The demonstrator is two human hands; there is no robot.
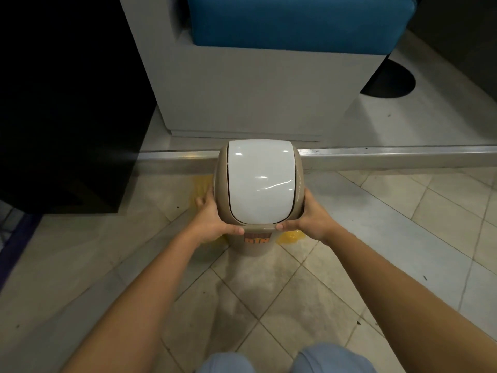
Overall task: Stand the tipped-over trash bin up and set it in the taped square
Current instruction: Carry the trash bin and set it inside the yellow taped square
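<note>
The beige trash bin stands upright on the tiled floor, seen from above, and everything else is placed around it. Its white swing lid is closed and faces the camera, and an orange label shows on the bin's near side just under the rim. The left hand is wrapped around the bin's left side at the rim, thumb along the near edge and fingers curled round the far side; the right hand clasps the right side the same way, its thumb lying on the near rim. Both hands are closed on the bin. Strips of yellow tape show on the floor just left of the bin, and another patch just right of its base, so the bin stands within or over the taped mark; how exactly it sits in the square cannot be told, since the bin hides most of it. Right behind the bin runs a metal floor rail, and beyond that stands a grey armchair with a blue cushion. A dark cabinet rises to the bin's left.
</note>
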